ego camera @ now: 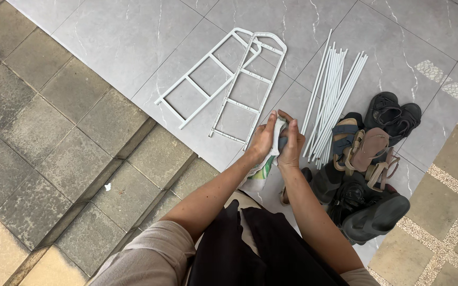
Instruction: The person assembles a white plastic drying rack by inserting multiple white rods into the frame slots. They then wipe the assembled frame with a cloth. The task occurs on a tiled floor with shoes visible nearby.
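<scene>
Two white ladder-shaped plastic side frames point(223, 85) lie overlapping on the grey tiled floor point(123, 37). Just right of them sits a bundle of thin white rods point(332, 98), and right of that a heap of dark and tan sandals point(369, 153). The left hand point(263, 139) and right hand point(291, 143) meet before the frames, around a crumpled plastic bag point(261, 172).

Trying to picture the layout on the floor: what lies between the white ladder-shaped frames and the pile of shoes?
In the head view, a bundle of white rods lies between the white frames and the shoes.
</scene>
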